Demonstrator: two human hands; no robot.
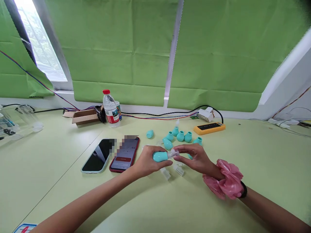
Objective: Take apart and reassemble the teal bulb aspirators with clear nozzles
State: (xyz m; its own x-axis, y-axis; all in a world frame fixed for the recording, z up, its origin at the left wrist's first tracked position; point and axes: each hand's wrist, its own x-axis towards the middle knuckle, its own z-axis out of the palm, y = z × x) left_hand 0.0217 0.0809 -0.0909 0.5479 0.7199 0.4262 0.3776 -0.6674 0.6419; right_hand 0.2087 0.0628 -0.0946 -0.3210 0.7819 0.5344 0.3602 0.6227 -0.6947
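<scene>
My left hand (151, 161) is closed around a teal squeeze bulb (159, 157), which lies sideways with its mouth to the right. A clear plastic nozzle (173, 154) sits at that mouth; how deep it goes in, I cannot tell. My right hand (194, 157) pinches the nozzle's outer end between thumb and fingers. Just beyond my hands, several more teal bulbs (180, 136) stand or lie on the table, one with a clear tip (177, 123) sticking up. Below my hands lie two clear plastic tubes, a left tube (166, 173) and a right tube (179, 170).
Two phones, a pale-cased phone (97, 157) and a red-cased phone (125, 155), lie left of my hands. Behind them stand a water bottle (111, 110) and an open cardboard box (85, 117). A yellow power strip (209, 128) and cables run along the back.
</scene>
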